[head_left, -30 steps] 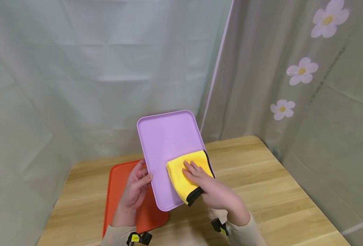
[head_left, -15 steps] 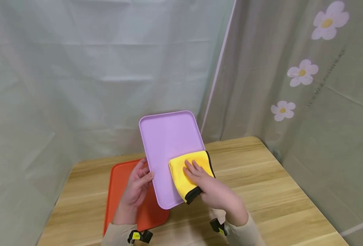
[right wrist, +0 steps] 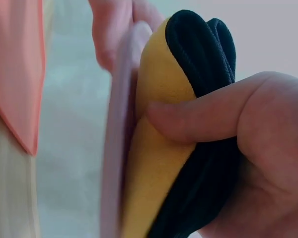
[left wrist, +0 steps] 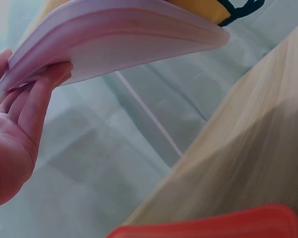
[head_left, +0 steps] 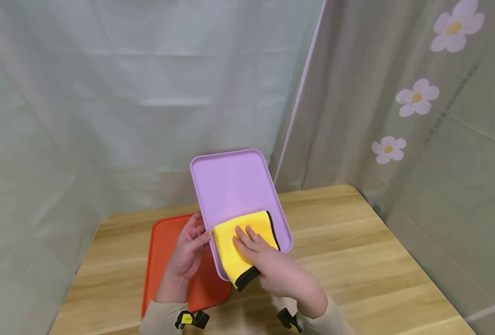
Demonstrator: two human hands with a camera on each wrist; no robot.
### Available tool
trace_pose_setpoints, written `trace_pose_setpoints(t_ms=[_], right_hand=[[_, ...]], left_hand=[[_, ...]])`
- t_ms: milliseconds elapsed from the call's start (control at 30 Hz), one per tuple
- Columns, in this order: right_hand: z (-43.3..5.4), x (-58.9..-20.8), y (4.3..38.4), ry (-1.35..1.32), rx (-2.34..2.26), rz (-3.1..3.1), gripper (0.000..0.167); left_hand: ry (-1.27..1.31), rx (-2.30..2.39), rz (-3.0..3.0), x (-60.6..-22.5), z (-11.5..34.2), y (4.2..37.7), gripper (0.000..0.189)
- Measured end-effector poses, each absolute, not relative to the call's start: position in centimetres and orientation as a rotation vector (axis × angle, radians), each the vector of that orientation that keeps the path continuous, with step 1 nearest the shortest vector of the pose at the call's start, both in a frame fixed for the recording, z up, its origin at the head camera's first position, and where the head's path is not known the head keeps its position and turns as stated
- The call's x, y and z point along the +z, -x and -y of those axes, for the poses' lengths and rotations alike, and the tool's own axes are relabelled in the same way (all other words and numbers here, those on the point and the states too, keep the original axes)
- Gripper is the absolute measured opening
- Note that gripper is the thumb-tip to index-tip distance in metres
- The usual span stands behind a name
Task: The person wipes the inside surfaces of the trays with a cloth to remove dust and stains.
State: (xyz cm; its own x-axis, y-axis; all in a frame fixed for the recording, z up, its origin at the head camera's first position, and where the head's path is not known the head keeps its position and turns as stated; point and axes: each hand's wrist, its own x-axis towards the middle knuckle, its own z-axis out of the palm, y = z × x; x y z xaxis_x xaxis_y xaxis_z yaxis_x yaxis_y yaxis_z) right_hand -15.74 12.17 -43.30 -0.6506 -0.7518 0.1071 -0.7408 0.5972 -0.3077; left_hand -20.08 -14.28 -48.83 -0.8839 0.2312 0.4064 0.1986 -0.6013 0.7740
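My left hand [head_left: 186, 251] grips the left edge of a light purple tray [head_left: 234, 184], thumb at the rim and fingers underneath. The tray is tilted up above the table. My right hand [head_left: 274, 270] presses a folded yellow cloth [head_left: 226, 239] with black edging against the tray's lower part. Its fingers lie spread on the cloth in the head view. In the right wrist view, the thumb [right wrist: 188, 121] holds the folded cloth near the black edge; the other fingers are hidden there. From below, the left wrist view shows the fingers [left wrist: 37, 101] supporting the purple tray.
An orange-red tray [head_left: 163, 260] lies on the wooden table [head_left: 348, 260], partly behind the left forearm. Pale curtains [head_left: 155, 102] hang behind the table and at both sides. Printed flowers [head_left: 417, 97] decorate the right one.
The right hand has slid the cloth left and slightly down across the purple tray, up to its left edge. The left hand keeps its grip, and the tray has barely shifted.
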Motion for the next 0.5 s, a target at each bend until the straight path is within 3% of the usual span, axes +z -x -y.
trace_pose_setpoints(t_ms=[500], right_hand=[[-11.4,-43.2,15.0,1.404,-0.488,-2.783,0.103]], left_hand=[[-0.761,2.713,-1.333,-48.4,14.7,19.5,0.045]])
